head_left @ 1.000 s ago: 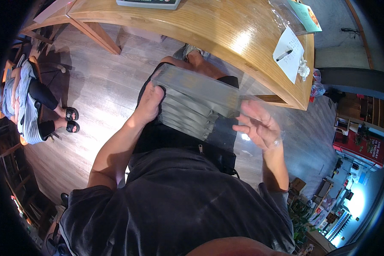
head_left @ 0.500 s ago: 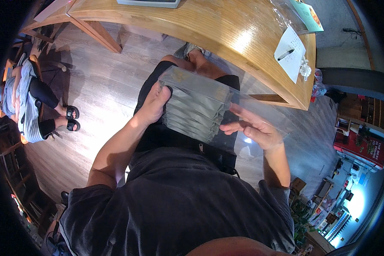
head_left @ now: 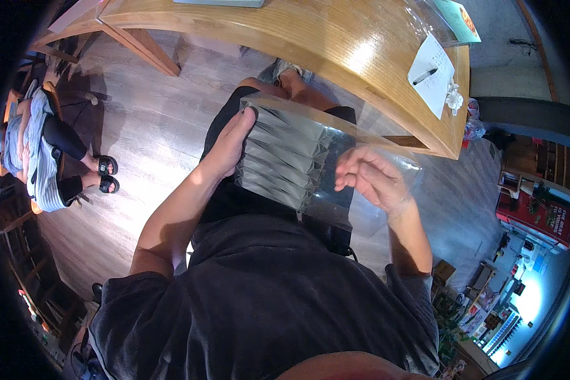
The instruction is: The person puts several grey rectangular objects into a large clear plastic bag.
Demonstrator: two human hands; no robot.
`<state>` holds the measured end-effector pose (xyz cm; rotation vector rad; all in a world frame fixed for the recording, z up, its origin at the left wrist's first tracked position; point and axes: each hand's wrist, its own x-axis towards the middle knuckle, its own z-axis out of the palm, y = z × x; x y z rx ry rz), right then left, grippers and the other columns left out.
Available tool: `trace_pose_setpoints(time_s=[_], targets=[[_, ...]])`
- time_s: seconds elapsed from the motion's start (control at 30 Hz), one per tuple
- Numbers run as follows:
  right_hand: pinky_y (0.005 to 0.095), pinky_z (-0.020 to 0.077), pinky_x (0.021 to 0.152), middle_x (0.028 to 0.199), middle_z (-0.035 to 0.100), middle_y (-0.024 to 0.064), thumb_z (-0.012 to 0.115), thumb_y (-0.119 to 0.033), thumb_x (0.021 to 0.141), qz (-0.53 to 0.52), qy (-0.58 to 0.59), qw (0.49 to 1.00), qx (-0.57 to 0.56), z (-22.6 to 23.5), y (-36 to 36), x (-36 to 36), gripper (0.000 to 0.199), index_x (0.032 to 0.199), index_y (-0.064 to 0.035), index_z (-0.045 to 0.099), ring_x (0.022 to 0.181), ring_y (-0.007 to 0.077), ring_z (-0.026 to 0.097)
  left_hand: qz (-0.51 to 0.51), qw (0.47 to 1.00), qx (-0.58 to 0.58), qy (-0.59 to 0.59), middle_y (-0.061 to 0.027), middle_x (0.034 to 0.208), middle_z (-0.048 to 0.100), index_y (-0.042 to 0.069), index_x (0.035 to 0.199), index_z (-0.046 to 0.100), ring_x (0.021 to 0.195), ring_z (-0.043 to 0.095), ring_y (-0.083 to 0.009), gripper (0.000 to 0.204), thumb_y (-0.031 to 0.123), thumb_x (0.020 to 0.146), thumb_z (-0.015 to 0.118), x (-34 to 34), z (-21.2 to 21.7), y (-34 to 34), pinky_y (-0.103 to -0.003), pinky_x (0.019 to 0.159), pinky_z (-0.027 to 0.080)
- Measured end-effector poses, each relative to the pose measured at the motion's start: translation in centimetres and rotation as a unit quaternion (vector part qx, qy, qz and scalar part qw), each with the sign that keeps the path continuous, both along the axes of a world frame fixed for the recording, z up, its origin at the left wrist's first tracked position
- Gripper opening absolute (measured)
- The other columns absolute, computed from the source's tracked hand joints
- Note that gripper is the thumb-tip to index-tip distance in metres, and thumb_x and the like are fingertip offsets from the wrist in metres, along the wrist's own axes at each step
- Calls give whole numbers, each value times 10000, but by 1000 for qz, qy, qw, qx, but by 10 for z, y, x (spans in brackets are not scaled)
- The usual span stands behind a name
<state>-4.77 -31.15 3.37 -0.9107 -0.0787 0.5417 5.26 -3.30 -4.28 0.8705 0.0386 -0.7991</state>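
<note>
Left hand (head_left: pixel 230 142): the thumb presses on the upper face at the left edge of a silver-grey, pleated, foil-like bundle (head_left: pixel 278 164); the other fingers are hidden beneath, and the hand has hold of that edge.

Right hand (head_left: pixel 377 180): just to the right of the bundle and apart from it, palm partly turned up, fingers loosely curled and thumb near them. It cannot be told whether the fingertips pinch anything, nor whether the hand is inside or behind the thin, clear plastic film (head_left: pixel 332 199).

The film reaches from the bundle out to the right, past the right hand's fingers. The bundle is tilted, its folds running across it in rows, above the person's black cloth shorts (head_left: pixel 221 206). A dark grey short-sleeved shirt (head_left: pixel 266 285) is on the near side of the bundle.

Beyond the bundle stands a light-brown wooden table (head_left: pixel 285 38). On its top, to the bundle's far right, lie a white, handwritten paper sheet (head_left: pixel 434 104), a slim black-and-clear pen (head_left: pixel 425 76) resting on the sheet, and a crumpled white wad (head_left: pixel 453 98) at the sheet's right edge. A pale green card (head_left: pixel 457 22) is farther out.

Well to the left of the bundle sits another person (head_left: pixel 35 142), in striped cloth and black sandals (head_left: pixel 108 166).
</note>
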Motion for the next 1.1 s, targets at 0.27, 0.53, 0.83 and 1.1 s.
trace_pose_setpoints(time_s=[0.27,0.53,0.83,1.1], targets=[[375,460,890,1047,541,78,464,-117,979,32,129,991,-4,-14,26,5,141,1062,-21,528,971,169,559,-18,998,0,66,-107,1130,606,3,1225,504,999,603,-163,563,499,964,451,2,3,-2,-301,868,492],[387,448,934,1006,576,81,474,-177,986,99,185,978,-15,-16,29,0,207,1095,-18,548,1018,193,570,2,999,30,38,-119,1135,614,9,1240,505,1007,606,-186,599,529,943,472,6,0,-2,-326,868,497],[355,440,930,1055,570,89,483,-219,988,158,231,960,-4,-25,20,-2,223,1095,-36,554,1059,189,547,-1,1000,11,17,-89,1135,600,16,1261,486,991,597,-148,548,478,967,464,14,5,5,-287,856,490],[360,410,989,1128,575,110,472,-150,983,149,201,967,-53,-22,40,-10,194,1089,-12,557,1119,225,541,-24,1000,3,-8,-67,1155,588,36,1244,498,1015,568,-119,480,436,980,460,10,6,7,-274,886,461]])
